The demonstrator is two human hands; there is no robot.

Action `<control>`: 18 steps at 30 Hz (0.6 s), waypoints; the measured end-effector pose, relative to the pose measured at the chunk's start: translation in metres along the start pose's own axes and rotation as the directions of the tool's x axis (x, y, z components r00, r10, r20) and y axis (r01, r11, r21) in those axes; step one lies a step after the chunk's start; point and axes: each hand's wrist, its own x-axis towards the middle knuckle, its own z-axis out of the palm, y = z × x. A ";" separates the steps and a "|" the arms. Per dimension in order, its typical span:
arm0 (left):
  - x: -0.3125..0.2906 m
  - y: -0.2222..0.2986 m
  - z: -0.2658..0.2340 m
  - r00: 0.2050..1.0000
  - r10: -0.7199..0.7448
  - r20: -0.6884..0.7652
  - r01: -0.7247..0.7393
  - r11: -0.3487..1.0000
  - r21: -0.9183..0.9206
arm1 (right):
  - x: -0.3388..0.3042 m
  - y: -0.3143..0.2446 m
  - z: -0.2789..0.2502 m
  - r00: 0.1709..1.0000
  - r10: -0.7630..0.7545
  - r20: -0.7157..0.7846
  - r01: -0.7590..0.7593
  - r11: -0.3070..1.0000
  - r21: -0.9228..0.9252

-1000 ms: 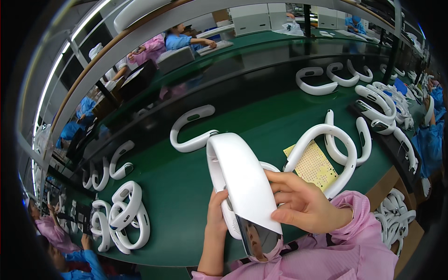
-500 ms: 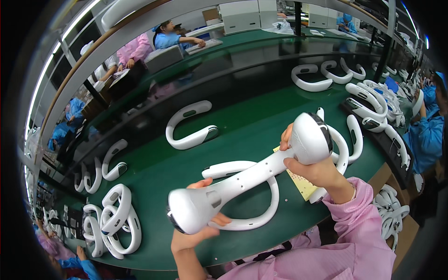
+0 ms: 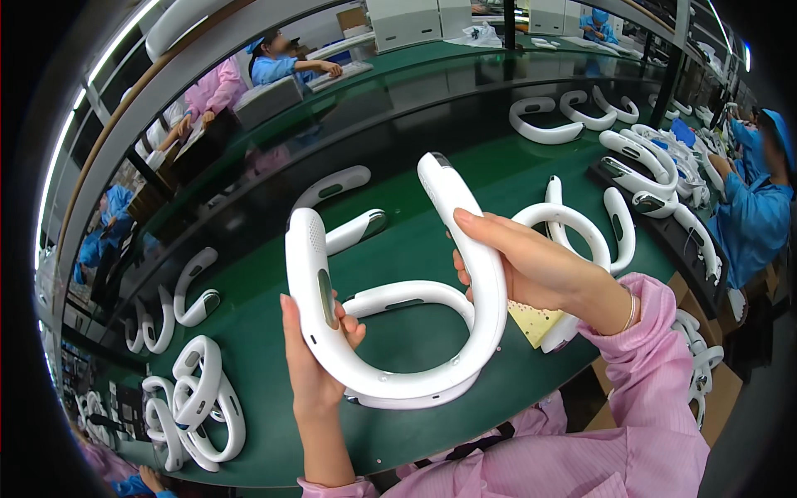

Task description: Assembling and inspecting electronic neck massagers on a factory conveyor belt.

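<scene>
A white U-shaped neck fan (image 3: 390,382) is held up over the green table, its two ends pointing away from me. My left hand (image 3: 311,353) is closed around its left arm, beside a grey oval panel. Around the right arm, my right hand (image 3: 531,261) is closed with the thumb on top. Below it, partly covered, a second neck fan (image 3: 415,290) lies on the table. Near my right wrist, a yellow dotted card (image 3: 533,324) lies among more neck fans (image 3: 573,217). Behind the left arm, another neck fan (image 3: 336,184) rests on the table.
Stacked neck fans (image 3: 232,415) stand at the left, and a row of them (image 3: 548,133) lies at the back. A black tray (image 3: 714,303) holds more at the right, above a cardboard box (image 3: 722,398). Co-workers in blue (image 3: 751,224) sit around.
The neck fan has been turned from edge-on, with its ends at left and right, to its open U facing me. Both hands have shifted their grip along its arms.
</scene>
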 end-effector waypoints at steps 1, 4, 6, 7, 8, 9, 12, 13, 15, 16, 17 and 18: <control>0.002 0.001 -0.001 0.999 -0.036 0.006 0.037 0.998 -0.044 | 0.003 0.001 -0.001 1.000 0.019 -0.012 -0.018 0.999 0.027; 0.007 0.001 -0.005 0.993 -0.115 0.014 0.116 0.985 -0.128 | 0.009 0.004 -0.003 0.997 0.067 -0.030 -0.065 0.994 0.087; 0.015 -0.002 -0.007 0.991 -0.135 0.004 0.134 0.979 -0.154 | 0.013 0.005 -0.008 0.997 0.079 -0.026 -0.076 0.992 0.102; 0.019 -0.003 -0.006 0.990 -0.144 0.002 0.142 0.976 -0.165 | 0.017 0.006 -0.010 0.996 0.087 -0.030 -0.082 0.989 0.126; 0.021 -0.004 -0.004 0.990 -0.140 -0.018 0.136 0.979 -0.155 | 0.022 0.008 -0.012 0.995 0.094 -0.035 -0.087 0.985 0.150; 0.026 -0.005 -0.008 0.989 -0.143 0.042 0.148 0.977 -0.155 | 0.023 0.007 -0.015 0.994 0.097 -0.049 -0.088 0.981 0.172; 0.042 -0.010 -0.014 0.988 -0.116 0.105 0.129 0.983 -0.131 | 0.023 0.005 -0.015 0.995 0.008 -0.100 0.007 0.988 0.154; 0.046 -0.013 -0.009 0.996 -0.078 0.047 0.083 0.991 -0.106 | 0.024 0.006 -0.015 0.991 -0.030 -0.127 0.048 0.989 0.142; 0.049 -0.022 0.004 0.999 -0.027 0.033 0.030 0.996 -0.084 | 0.025 0.014 -0.010 0.975 -0.127 -0.182 0.171 0.952 0.253; 0.045 -0.029 0.012 0.997 -0.013 0.072 0.020 0.996 -0.086 | 0.027 0.019 -0.004 0.958 -0.197 -0.208 0.261 0.899 0.351; 0.041 -0.035 0.016 0.994 0.001 0.109 0.009 0.996 -0.090 | 0.031 0.025 0.002 0.935 -0.261 -0.239 0.344 0.829 0.441; 0.041 -0.043 0.010 0.979 -0.031 0.204 0.056 0.991 -0.119 | 0.036 0.034 0.007 0.902 -0.346 -0.258 0.429 0.781 0.453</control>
